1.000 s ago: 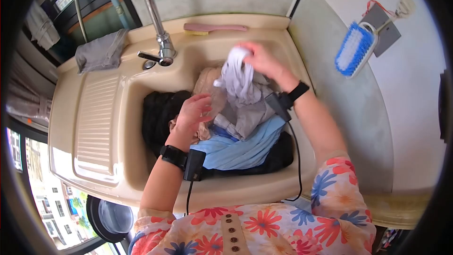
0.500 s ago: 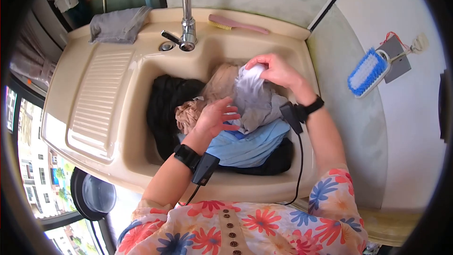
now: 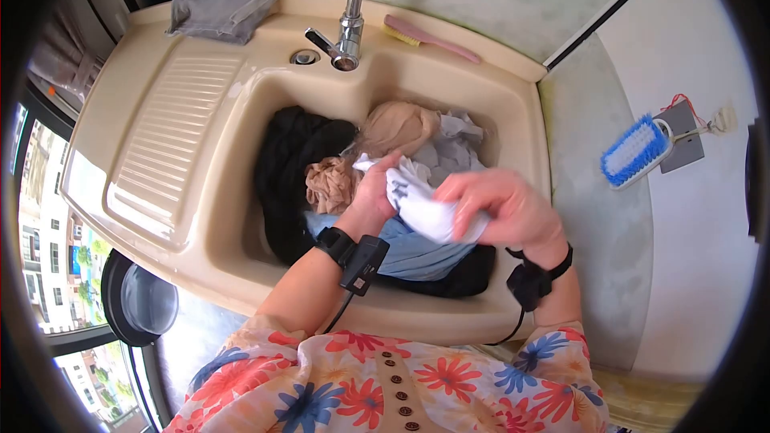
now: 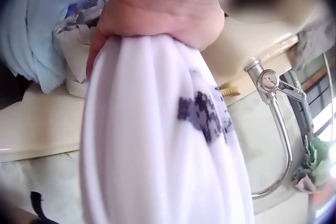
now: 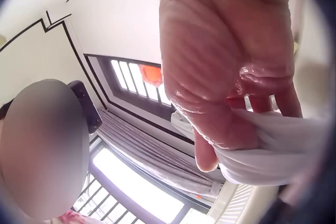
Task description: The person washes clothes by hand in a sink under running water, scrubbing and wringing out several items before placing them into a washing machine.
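A white cloth garment (image 3: 415,202) with a dark print is stretched between both hands above the sink. The left hand (image 3: 374,194) grips one end; the left wrist view shows its folds (image 4: 142,129) hanging from that fist. At the other end, the right hand (image 3: 512,207) pinches the fabric between thumb and fingers, slightly blurred. Beneath them lie a light blue garment (image 3: 425,252), black cloth (image 3: 281,184), a crumpled tan-pink piece (image 3: 329,184), a beige one (image 3: 401,128) and a grey one (image 3: 453,152).
The beige sink (image 3: 228,216) has a ribbed washboard (image 3: 172,128) at left and a chrome faucet (image 3: 350,32) behind. A pink brush (image 3: 437,38) and a grey cloth (image 3: 224,12) lie along the back ledge. A blue-and-white brush (image 3: 638,151) hangs on the right wall.
The right hand has brought the white garment from the back of the pile toward the front right. The left hand has gone from loose and free to gripping its other end. The view has shifted.
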Demonstrator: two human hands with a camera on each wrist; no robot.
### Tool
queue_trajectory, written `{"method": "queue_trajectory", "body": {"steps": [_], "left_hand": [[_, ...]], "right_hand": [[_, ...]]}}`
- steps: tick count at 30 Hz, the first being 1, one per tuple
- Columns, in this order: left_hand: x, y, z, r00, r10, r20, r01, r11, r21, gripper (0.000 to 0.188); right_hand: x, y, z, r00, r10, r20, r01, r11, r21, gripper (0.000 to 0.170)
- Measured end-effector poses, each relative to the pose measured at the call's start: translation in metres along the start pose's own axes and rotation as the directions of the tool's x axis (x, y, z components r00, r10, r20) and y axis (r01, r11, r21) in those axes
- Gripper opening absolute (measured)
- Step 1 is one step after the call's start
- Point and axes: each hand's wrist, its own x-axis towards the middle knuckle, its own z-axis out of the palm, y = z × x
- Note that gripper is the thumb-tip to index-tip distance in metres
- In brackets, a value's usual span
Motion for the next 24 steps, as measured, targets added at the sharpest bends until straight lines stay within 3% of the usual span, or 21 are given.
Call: {"method": "queue_trajectory", "body": {"steps": [2, 4, 5, 6, 7, 8, 9, 10, 12, 13, 14, 15, 16, 17, 18, 19, 22, 23, 24], "left_hand": [[0.005, 0.0, -0.007, 0.985, 0.1, 0.138, -0.101, 0.995, -0.002, 0.03], [-0.032, 0.001, 0.038, 0.991, 0.082, 0.109, -0.074, 0.994, -0.076, 0.029], [-0.039, 0.003, 0.048, 0.994, 0.067, 0.091, -0.061, 0.996, -0.069, 0.031], [-0.04, 0.002, 0.05, 0.993, 0.075, 0.094, -0.068, 0.995, -0.072, 0.031], [-0.04, 0.001, 0.052, 0.979, 0.065, 0.193, -0.043, 0.992, -0.117, 0.031], [-0.041, 0.001, 0.052, 0.955, 0.061, 0.292, -0.015, 0.987, -0.158, 0.031], [-0.045, 0.003, 0.054, 0.953, 0.069, 0.294, -0.022, 0.987, -0.16, 0.031], [-0.05, 0.004, 0.056, 0.955, 0.083, 0.284, -0.036, 0.986, -0.165, 0.032], [-0.058, 0.005, 0.056, 0.958, 0.102, 0.269, -0.055, 0.983, -0.177, 0.034], [-0.061, 0.005, 0.056, 0.943, 0.092, 0.319, -0.031, 0.982, -0.189, 0.035], [-0.062, 0.005, 0.056, 0.924, 0.083, 0.373, -0.008, 0.98, -0.2, 0.036], [-0.061, 0.003, 0.054, 0.922, 0.09, 0.376, -0.011, 0.979, -0.206, 0.036], [-0.059, -0.001, 0.05, 0.893, 0.047, 0.447, 0.066, 0.97, -0.233, 0.037], [-0.057, -0.003, 0.048, 0.858, 0.006, 0.514, 0.144, 0.957, -0.252, 0.038], [-0.064, -0.004, 0.056, 0.903, -0.023, 0.428, 0.139, 0.96, -0.243, 0.042], [-0.069, -0.003, 0.058, 0.905, -0.022, 0.425, 0.138, 0.96, -0.243, 0.042], [-0.071, -0.003, 0.059, 0.941, 0.024, 0.338, -0.073, 0.988, 0.134, 0.059], [-0.068, -0.002, 0.057, 0.941, 0.018, 0.338, -0.067, 0.988, 0.136, 0.059], [-0.064, 0.001, 0.055, 0.93, 0.119, 0.349, -0.264, 0.875, 0.406, 0.062]], "right_hand": [[-0.011, 0.026, -0.027, 0.974, 0.064, -0.218, -0.012, 0.973, 0.231, 0.023], [-0.006, 0.061, -0.054, 0.815, 0.249, -0.524, 0.111, 0.82, 0.562, 0.03], [-0.001, 0.088, -0.065, 0.828, 0.22, -0.515, 0.137, 0.813, 0.567, 0.032], [-0.001, 0.117, -0.061, 0.808, 0.306, -0.504, 0.074, 0.796, 0.601, 0.034], [0.001, 0.146, -0.051, 0.781, 0.388, -0.488, 0.013, 0.772, 0.635, 0.036], [-0.002, 0.178, -0.038, 0.865, 0.079, -0.496, -0.094, 0.996, -0.006, 0.039], [-0.006, 0.198, -0.022, 0.942, -0.161, -0.295, -0.074, 0.756, -0.65, 0.044], [-0.009, 0.202, -0.01, 0.944, -0.164, -0.286, -0.066, 0.756, -0.652, 0.044], [-0.008, 0.201, 0.013, 0.909, 0.031, -0.415, -0.22, 0.882, -0.417, 0.053], [-0.005, 0.201, 0.017, 0.911, 0.033, -0.41, -0.22, 0.882, -0.417, 0.053], [0.003, 0.187, 0.02, 0.873, 0.228, -0.432, -0.016, 0.898, 0.44, 0.054], [0.01, 0.17, 0.02, 0.881, 0.374, -0.289, 0.219, 0.22, 0.951, 0.056], [0.017, 0.151, 0.017, 0.883, 0.374, -0.283, 0.211, 0.222, 0.952, 0.056], [0.026, 0.13, 0.013, 0.903, 0.299, -0.307, 0.206, 0.326, 0.923, 0.051], [0.032, 0.121, 0.008, 0.92, 0.221, -0.324, 0.209, 0.423, 0.882, 0.046], [0.031, 0.123, 0.001, 0.92, 0.221, -0.324, 0.21, 0.421, 0.883, 0.046], [0.033, 0.119, -0.019, 0.786, 0.409, -0.464, 0.074, 0.683, 0.727, 0.029], [0.035, 0.123, -0.02, 0.782, 0.411, -0.468, 0.076, 0.683, 0.726, 0.029], [0.036, 0.129, -0.021, 0.796, 0.403, -0.452, 0.0, 0.747, 0.665, 0.026]]}}
